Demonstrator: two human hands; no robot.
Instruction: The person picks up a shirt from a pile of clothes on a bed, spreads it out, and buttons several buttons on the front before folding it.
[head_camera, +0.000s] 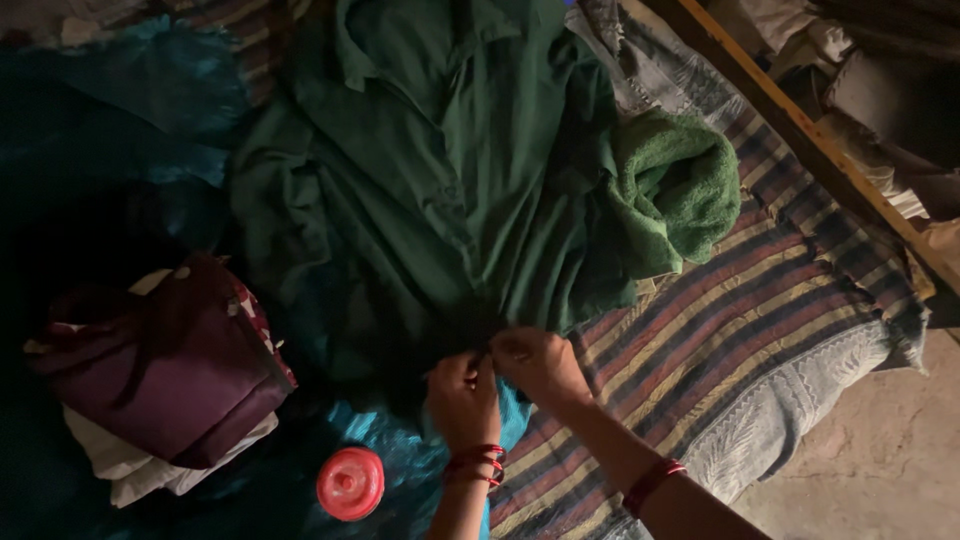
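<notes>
A dark green shirt (430, 190) lies spread and crumpled on a striped bed cover (720, 330). My left hand (463, 398) and my right hand (538, 363) meet at the shirt's near hem, both pinching the green cloth close together. Red bangles circle both wrists. A green towel (675, 190) lies bunched against the shirt's right side. The hem under my fingers is in shadow.
A pile of folded clothes topped by a maroon garment (170, 370) sits at the left on shiny teal cloth (130, 90). A round red lid (350, 483) lies near my left wrist. A wooden bed rail (800, 130) runs along the right, with bare floor (880, 450) beyond.
</notes>
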